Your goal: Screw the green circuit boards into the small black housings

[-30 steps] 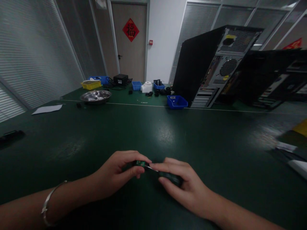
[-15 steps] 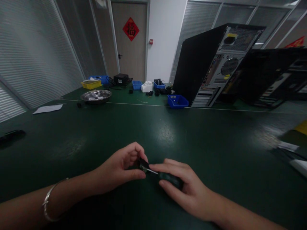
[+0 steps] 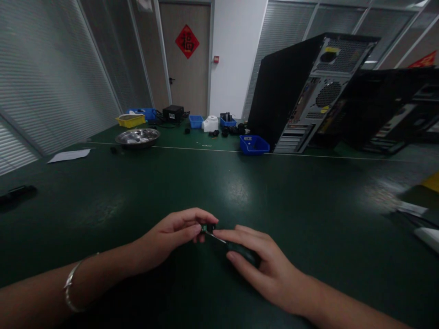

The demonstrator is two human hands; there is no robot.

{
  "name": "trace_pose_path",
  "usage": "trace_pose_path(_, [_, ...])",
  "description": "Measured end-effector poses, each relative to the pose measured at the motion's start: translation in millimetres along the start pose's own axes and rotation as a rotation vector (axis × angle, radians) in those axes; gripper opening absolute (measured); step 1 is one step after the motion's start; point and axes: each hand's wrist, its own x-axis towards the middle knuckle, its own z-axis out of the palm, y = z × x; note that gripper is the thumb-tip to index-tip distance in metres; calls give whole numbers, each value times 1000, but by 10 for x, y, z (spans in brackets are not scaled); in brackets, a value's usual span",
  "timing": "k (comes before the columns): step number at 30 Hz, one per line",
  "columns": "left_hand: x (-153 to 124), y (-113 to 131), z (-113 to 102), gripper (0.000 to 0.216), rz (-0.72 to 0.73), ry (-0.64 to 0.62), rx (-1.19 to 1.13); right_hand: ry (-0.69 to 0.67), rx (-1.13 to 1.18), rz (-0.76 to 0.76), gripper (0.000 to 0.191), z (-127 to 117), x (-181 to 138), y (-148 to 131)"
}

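Note:
Between its thumb and fingers, my left hand [image 3: 178, 230] pinches a small green circuit board with a black part [image 3: 210, 227] on it. My right hand [image 3: 265, 260] is wrapped round the dark handle of a screwdriver [image 3: 244, 254], forefinger stretched along toward the shaft. The thin metal shaft points left, and its tip meets or nearly meets the board; exact contact is too small to make out. Both hands are just above the near part of the dark green table [image 3: 192, 183].
A blue bin [image 3: 254, 145] stands beside a tall black computer case [image 3: 288, 87]. At the back left are a metal dish [image 3: 137, 138], a yellow tray [image 3: 131, 121] and a black box [image 3: 173, 113]. A paper sheet [image 3: 69, 156] and a dark object [image 3: 17, 194] lie at left.
My left hand has turned the small board, so its green side and black part now show, and its fingers have shifted. My right hand stays nearly in place with the screwdriver.

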Motion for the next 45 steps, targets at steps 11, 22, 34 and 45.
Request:
trace_pose_path(11, [-15, 42, 12, 28, 174, 82, 527, 22, 24, 12, 38, 15, 31, 37])
trace_pose_path(22, [-66, -5, 50, 24, 388, 142, 736, 34, -15, 54, 38, 18, 33, 39])
trace_pose_path(34, [-43, 27, 71, 22, 299, 110, 681, 23, -18, 27, 37, 28, 42, 31])
trace_pose_path(45, [-51, 40, 77, 20, 248, 126, 532, 48, 23, 10, 40, 41, 46, 36])
